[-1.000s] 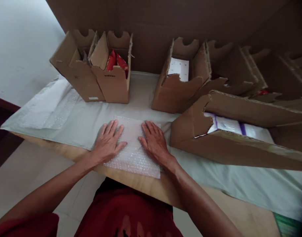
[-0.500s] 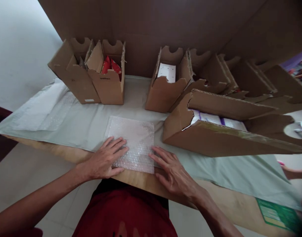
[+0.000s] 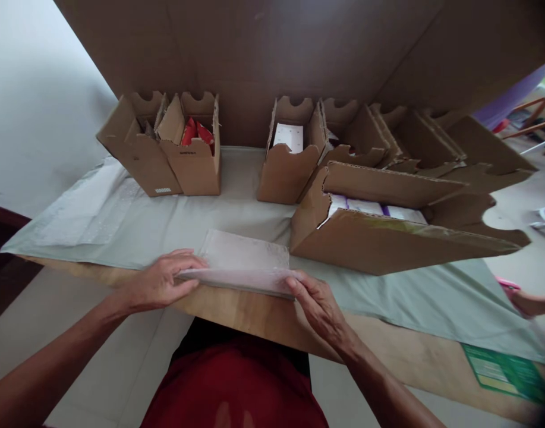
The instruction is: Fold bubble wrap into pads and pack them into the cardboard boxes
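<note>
In front of me, at the table's near edge, lies a piece of clear bubble wrap (image 3: 245, 251). Its near part is raised and folded over, making a straight crease across its width. My left hand (image 3: 167, 279) holds the left end of this fold, thumb in front and fingers behind. At the right end, my right hand (image 3: 314, 300) pinches the fold between thumb and fingers. Whether anything lies inside the fold cannot be seen.
More bubble wrap sheets (image 3: 87, 205) lie at the left. Cardboard bins (image 3: 196, 169) stand along the back, one with red packets (image 3: 196, 132). A long cardboard bin (image 3: 379, 244) holding white-and-purple packs (image 3: 365, 206) is close on my right. A green printed sheet (image 3: 499, 371) lies at the right edge.
Both hands lay flat on the bubble wrap before. Now its near edge is lifted and folded away from me, with a hand gripping each end.
</note>
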A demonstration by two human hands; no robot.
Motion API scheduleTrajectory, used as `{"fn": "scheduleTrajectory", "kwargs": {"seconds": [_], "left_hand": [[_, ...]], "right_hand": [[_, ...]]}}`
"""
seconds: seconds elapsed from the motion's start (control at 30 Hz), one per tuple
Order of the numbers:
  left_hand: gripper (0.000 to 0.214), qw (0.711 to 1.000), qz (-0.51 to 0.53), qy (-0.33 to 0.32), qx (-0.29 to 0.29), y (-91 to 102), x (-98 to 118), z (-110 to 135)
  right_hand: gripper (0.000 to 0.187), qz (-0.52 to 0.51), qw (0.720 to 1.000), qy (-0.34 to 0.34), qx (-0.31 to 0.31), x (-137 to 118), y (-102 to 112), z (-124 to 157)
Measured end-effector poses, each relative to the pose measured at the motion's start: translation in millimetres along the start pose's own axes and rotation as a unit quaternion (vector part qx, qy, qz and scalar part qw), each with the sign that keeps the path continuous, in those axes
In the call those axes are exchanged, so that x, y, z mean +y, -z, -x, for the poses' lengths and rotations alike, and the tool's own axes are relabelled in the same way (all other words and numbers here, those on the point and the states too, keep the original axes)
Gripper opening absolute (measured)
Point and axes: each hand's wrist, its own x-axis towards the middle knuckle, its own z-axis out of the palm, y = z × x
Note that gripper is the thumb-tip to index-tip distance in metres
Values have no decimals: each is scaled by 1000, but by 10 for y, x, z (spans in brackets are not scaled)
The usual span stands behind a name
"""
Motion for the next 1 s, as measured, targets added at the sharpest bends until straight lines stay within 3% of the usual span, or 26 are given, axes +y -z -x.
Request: {"fn": "scheduleTrajectory", "kwargs": {"seconds": [0.13, 0.3, 0.5, 0.63, 0.8, 0.9, 1.0], "left_hand": [[27, 986, 107, 122, 32, -74, 11, -62], [29, 969, 131, 177, 112, -302, -18, -212], [26, 969, 42, 189, 152, -423, -92, -316], [21, 966, -63, 218, 120, -465, -108, -407], [41, 952, -168, 248, 69, -481, -102, -430], [56, 947, -186, 246, 91, -424, -91, -353], [57, 946, -191, 228, 134, -327, -84, -298]], "right_hand": [[28, -50, 998, -48, -4, 62, -29, 16], [26, 10, 993, -95, 72, 254, -138, -8], [37, 114, 980, -109, 120, 326, -248, -109], [48, 222, 960, -118, 126, 330, -299, -113], [49, 302, 942, -98, 108, 336, -303, -72], [46, 312, 940, -82, 114, 318, -259, -28], [43, 319, 937, -74, 121, 294, -205, 2]]}}
